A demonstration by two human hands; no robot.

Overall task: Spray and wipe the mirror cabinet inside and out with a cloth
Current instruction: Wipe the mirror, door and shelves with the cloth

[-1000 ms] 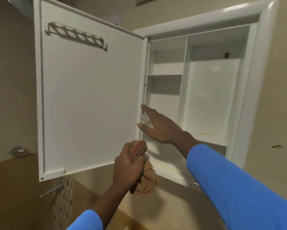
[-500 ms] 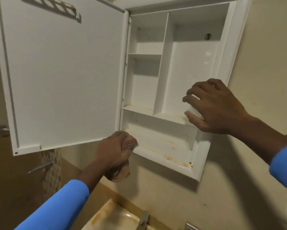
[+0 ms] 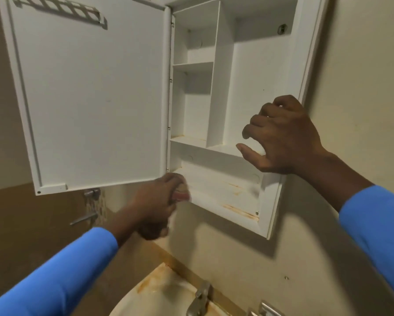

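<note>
The white mirror cabinet [image 3: 250, 76] hangs on the wall with its door [image 3: 88, 99] swung open to the left, showing the door's white inner face. Its inner shelves hold nothing. Orange rust stains [image 3: 239, 209] mark the bottom ledge. My left hand [image 3: 155, 201] grips a bunched orange-red cloth [image 3: 181, 193] and holds it against the left end of the bottom compartment, just under the door's lower corner. My right hand [image 3: 280, 137] hovers in front of the cabinet's right side, fingers loosely curled, thumb out, holding nothing.
A stained white sink [image 3: 155, 293] with a metal tap [image 3: 200, 297] sits directly below. A metal fitting [image 3: 92, 193] and a lever [image 3: 83, 218] stick out of the brown wall at lower left. Beige wall [image 3: 362, 87] lies to the right of the cabinet.
My left hand has lifted the cloth up to the cabinet's bottom left corner. My right hand moved from the hinge side across to the right side of the cabinet.
</note>
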